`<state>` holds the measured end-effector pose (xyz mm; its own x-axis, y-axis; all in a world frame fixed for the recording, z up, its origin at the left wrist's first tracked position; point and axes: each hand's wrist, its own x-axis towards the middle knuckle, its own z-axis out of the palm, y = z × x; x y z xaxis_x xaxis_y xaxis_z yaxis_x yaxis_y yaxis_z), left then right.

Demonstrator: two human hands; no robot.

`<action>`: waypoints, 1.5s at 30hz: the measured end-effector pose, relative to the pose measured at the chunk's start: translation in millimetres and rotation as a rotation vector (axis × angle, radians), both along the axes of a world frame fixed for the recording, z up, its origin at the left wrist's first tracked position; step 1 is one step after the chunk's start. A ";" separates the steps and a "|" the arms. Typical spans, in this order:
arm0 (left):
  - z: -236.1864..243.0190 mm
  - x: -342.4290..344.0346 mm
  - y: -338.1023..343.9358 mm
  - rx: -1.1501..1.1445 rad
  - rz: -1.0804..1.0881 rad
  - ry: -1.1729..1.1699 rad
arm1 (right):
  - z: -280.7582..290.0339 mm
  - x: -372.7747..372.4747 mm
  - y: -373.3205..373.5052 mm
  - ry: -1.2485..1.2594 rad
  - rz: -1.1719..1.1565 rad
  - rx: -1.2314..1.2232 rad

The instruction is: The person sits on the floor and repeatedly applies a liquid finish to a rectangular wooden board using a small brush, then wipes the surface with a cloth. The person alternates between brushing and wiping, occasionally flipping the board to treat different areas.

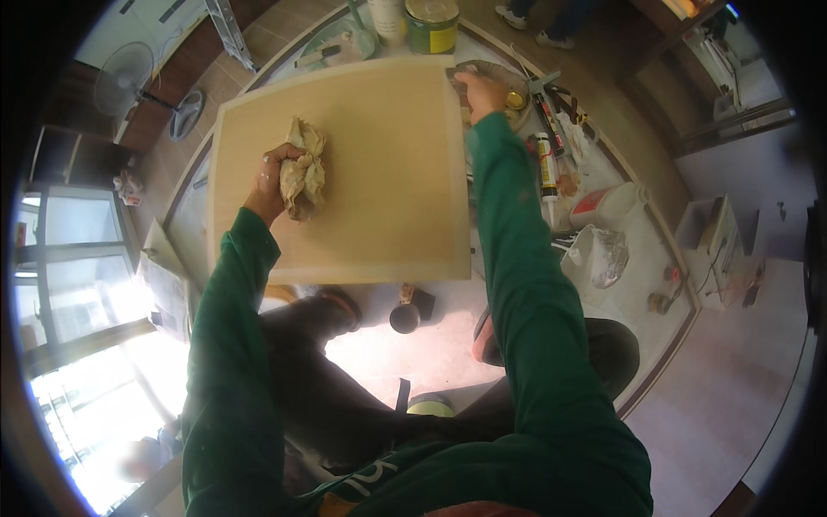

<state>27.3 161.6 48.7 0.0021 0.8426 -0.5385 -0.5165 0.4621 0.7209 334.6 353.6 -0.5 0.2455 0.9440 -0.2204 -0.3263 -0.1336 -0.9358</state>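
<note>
A large light-brown wooden panel with paler edges lies in front of me, above my bent legs. My left hand is closed around a crumpled beige cloth, on the left part of the panel's face; some of its fingers are hidden by the folds. With the arm stretched out, my right hand grips the panel at its far right corner. The fingertips there are small and partly hidden.
Beyond the panel stand a green-and-yellow can, a white tub and a green tray. To the right are a sealant tube, a white jug and a plastic bag. A dark cup sits near my legs.
</note>
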 end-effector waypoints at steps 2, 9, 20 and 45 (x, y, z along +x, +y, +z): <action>-4.4 -9.0 -8.0 -0.023 0.026 -0.003 | 1.6 2.3 -41.4 -0.118 0.065 -0.124; -7.7 -11.7 -10.9 0.011 0.023 -0.013 | -10.9 -2.6 -49.3 -0.306 -0.095 -0.062; -36.7 -29.6 -14.5 0.189 -0.073 0.059 | -4.4 15.3 -59.1 -0.271 0.130 -0.028; 92.7 -58.8 -258.1 0.393 0.402 -0.093 | 37.6 84.4 -267.3 -0.255 0.287 -0.259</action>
<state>-31.5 -96.4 141.4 -0.3278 0.9239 -0.1974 -0.6656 -0.0776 0.7423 419.0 86.3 37.1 0.0593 0.9034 -0.4247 -0.0058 -0.4251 -0.9051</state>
